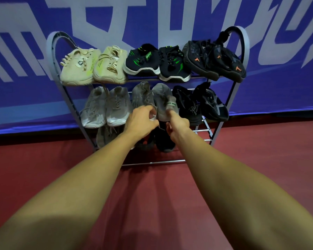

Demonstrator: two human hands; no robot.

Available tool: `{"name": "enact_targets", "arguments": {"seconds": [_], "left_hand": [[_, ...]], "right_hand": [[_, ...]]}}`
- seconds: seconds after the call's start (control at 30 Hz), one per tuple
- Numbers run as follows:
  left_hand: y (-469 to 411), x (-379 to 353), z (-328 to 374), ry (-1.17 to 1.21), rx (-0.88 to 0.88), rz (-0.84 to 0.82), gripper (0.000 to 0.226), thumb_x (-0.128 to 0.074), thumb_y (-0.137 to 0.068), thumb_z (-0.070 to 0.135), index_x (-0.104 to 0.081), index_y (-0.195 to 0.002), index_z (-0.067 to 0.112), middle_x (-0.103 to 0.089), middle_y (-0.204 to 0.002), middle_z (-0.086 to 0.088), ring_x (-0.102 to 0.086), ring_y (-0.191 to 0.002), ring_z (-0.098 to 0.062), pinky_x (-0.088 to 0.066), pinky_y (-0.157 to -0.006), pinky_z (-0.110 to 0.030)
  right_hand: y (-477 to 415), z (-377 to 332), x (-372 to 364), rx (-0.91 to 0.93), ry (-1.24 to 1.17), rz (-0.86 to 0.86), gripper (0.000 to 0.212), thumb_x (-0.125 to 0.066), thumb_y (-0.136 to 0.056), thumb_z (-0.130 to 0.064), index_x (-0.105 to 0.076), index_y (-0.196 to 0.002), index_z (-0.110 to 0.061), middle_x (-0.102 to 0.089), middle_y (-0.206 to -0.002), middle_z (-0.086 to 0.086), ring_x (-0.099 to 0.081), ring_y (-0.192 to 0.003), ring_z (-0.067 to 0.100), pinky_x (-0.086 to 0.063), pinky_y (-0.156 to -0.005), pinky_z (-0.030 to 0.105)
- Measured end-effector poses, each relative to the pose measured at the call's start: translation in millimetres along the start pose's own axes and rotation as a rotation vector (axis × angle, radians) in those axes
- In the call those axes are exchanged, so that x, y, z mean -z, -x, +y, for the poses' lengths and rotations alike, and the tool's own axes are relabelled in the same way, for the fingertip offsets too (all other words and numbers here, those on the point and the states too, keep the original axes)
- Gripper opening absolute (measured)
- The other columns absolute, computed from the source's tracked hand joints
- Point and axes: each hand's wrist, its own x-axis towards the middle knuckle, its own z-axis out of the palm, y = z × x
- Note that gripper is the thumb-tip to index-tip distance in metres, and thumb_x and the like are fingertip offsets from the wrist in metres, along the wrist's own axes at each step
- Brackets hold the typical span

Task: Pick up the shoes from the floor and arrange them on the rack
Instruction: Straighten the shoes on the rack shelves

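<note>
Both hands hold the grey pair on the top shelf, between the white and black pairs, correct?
Wrong shelf: the head view shows the left hand and right hand holding the grey pair on the middle shelf of the rack, between the white pair and black pair.

We count one rack point(152, 162) and two hands point(141, 120). Six shoes point(76, 69) sit above the hands and six level with them. Those lower down are partly hidden.

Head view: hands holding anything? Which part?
Left hand grips the left grey shoe at its heel end. Right hand grips the right grey shoe likewise. Both shoes sit on the rack middle shelf.
</note>
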Motion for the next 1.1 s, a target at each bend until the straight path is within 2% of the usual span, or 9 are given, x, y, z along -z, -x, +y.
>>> {"name": "enact_targets", "arguments": {"seconds": [0.1,0.2,0.3,0.43,0.57,0.63,0.73,0.9,1.1], "left_hand": [[1.6,4.7,1.0,0.148,0.032,-0.042,0.028,-0.071,-0.08,0.029,-0.067,-0.107,0.023,-0.068,-0.094,0.007,-0.063,-0.088,-0.011,-0.047,-0.077,-0.024],[-0.1,3.8,8.0,0.377,0.186,-0.032,0.015,-0.067,-0.085,0.033,-0.067,-0.096,0.023,-0.07,-0.085,0.006,-0.065,-0.081,-0.012,-0.051,-0.074,-0.027],[2.8,6.2,22.2,0.767,0.381,-0.034,0.02,-0.064,-0.09,0.036,-0.064,-0.093,0.016,-0.067,-0.08,0.001,-0.063,-0.073,-0.015,-0.056,-0.066,-0.03],[10.7,12.3,37.6,1.079,0.513,-0.145,0.029,-0.063,-0.094,0.035,-0.059,-0.114,0.014,-0.07,-0.1,-0.006,-0.07,-0.093,-0.021,-0.058,-0.086,-0.037],[14.2,19.6,42.0,1.232,0.564,-0.115,0.018,-0.062,-0.095,0.031,-0.059,-0.102,0.016,-0.069,-0.097,-0.009,-0.069,-0.092,-0.023,-0.057,-0.087,-0.037],[12.3,23.9,39.3,1.309,0.595,-0.071,0.016,-0.062,-0.095,0.026,-0.058,-0.105,0.014,-0.067,-0.099,-0.01,-0.067,-0.092,-0.025,-0.058,-0.085,-0.037],[9.2,27.4,31.1,1.292,0.637,0.006,0.031,-0.063,-0.093,0.023,-0.052,-0.121,0.014,-0.068,-0.111,-0.011,-0.07,-0.094,-0.027,-0.061,-0.074,-0.036],[8.3,35.5,18.5,1.264,0.69,0.143,0.044,-0.059,-0.092,0.027,-0.045,-0.132,0.013,-0.067,-0.115,-0.01,-0.071,-0.087,-0.023,-0.058,-0.057,-0.029],[3.4,44.6,6.5,1.21,0.739,0.199,0.038,-0.051,-0.093,0.038,-0.056,-0.121,0.014,-0.069,-0.108,-0.007,-0.067,-0.077,-0.022,-0.047,-0.042,-0.02]], "right_hand": [[8.6,-11.1,-0.3,0.005,-0.037,-0.024,0.029,-0.076,-0.079,-0.027,-0.057,-0.086,-0.007,-0.056,-0.065,0.006,-0.047,-0.046,0.012,-0.032,-0.034,0.017],[23.7,-24.4,3.0,0.008,-0.039,-0.069,0.023,-0.071,-0.081,-0.023,-0.054,-0.081,-0.009,-0.05,-0.058,0.002,-0.042,-0.045,0.011,-0.031,-0.036,0.019],[35.9,-31.8,14.8,-0.013,-0.01,-0.126,0.018,-0.068,-0.079,-0.02,-0.056,-0.088,-0.009,-0.051,-0.063,0.002,-0.045,-0.047,0.01,-0.034,-0.039,0.02],[45.6,-37.2,38.4,-0.046,0.03,-0.261,0.028,-0.07,-0.074,-0.028,-0.059,-0.096,-0.014,-0.047,-0.066,-0.001,-0.048,-0.043,0.006,-0.036,-0.04,0.018],[50.0,-46.0,64.1,-0.045,0.2,-0.364,0.05,-0.071,-0.059,-0.037,-0.06,-0.102,-0.013,-0.046,-0.074,0.001,-0.045,-0.049,0.007,-0.04,-0.047,0.019],[51.4,-51.3,74.7,-0.051,0.253,-0.414,0.041,-0.069,-0.064,-0.037,-0.06,-0.096,-0.012,-0.045,-0.075,0.003,-0.044,-0.055,0.009,-0.041,-0.053,0.02],[52.2,-55.6,86.7,-0.057,0.276,-0.464,0.021,-0.062,-0.077,-0.032,-0.059,-0.081,-0.012,-0.046,-0.062,-0.001,-0.043,-0.051,0.009,-0.039,-0.057,0.021],[45.1,-65.8,103.0,-0.075,0.306,-0.541,0.021,-0.059,-0.079,-0.033,-0.057,-0.084,-0.013,-0.044,-0.063,-0.002,-0.036,-0.052,0.009,-0.029,-0.053,0.022],[42.3,-75.8,105.2,-0.128,0.273,-0.543,0.027,-0.059,-0.072,-0.039,-0.056,-0.072,-0.012,-0.038,-0.063,0.001,-0.033,-0.054,0.012,-0.027,-0.058,0.025]]}}
